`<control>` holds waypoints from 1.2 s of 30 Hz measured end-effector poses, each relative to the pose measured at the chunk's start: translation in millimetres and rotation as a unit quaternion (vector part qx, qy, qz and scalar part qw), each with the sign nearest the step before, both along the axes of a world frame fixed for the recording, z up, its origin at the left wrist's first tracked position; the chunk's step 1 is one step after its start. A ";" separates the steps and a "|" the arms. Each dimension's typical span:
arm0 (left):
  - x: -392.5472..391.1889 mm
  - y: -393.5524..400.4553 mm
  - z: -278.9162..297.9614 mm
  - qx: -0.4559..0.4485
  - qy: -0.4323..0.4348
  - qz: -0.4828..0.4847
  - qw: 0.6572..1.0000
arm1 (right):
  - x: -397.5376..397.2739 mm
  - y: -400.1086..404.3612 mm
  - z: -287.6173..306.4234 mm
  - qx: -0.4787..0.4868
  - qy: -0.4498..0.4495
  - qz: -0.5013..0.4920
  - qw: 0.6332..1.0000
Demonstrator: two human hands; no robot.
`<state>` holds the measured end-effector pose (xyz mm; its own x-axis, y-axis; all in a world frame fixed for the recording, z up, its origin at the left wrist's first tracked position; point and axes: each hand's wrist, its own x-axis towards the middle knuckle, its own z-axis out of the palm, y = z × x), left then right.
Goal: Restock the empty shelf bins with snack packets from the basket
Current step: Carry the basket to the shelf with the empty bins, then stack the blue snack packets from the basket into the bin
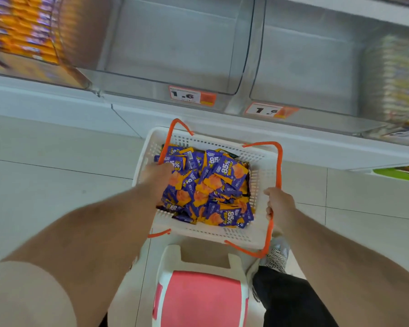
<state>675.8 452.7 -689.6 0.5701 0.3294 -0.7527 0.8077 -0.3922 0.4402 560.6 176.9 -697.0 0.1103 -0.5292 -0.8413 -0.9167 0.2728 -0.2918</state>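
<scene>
A white plastic basket with orange handles sits on the floor in front of the shelf, filled with several purple-and-orange snack packets. My left hand reaches into the basket's left side, its fingers down among the packets; whether it grips any is hidden. My right hand grips the orange handle on the basket's right rim. Above, two clear shelf bins stand empty: the middle bin and the right bin, each with a 1.6 price tag.
A bin at the upper left holds the same orange-and-purple packets. Yellowish packets fill the far right bin. A white-and-pink stool stands under me, with my dark trouser leg and patterned shoe beside it.
</scene>
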 end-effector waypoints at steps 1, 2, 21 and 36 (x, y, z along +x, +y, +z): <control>0.6 8.4 -3.6 0.032 -0.011 -0.022 0.999 | -3.5 -6.9 -6.5 -0.011 0.007 -0.010 1.000; 1.4 16.1 -7.6 0.062 -0.017 -0.043 0.997 | -7.2 -13.4 -12.8 -0.021 0.013 -0.015 1.000; 13.7 47.6 -120.0 0.232 0.094 -0.126 0.960 | -32.7 -30.8 -99.1 -0.210 0.189 0.211 0.936; 24.3 7.8 -94.3 0.269 -0.053 -0.452 0.849 | 33.0 -12.7 -81.3 -0.287 0.027 0.515 0.807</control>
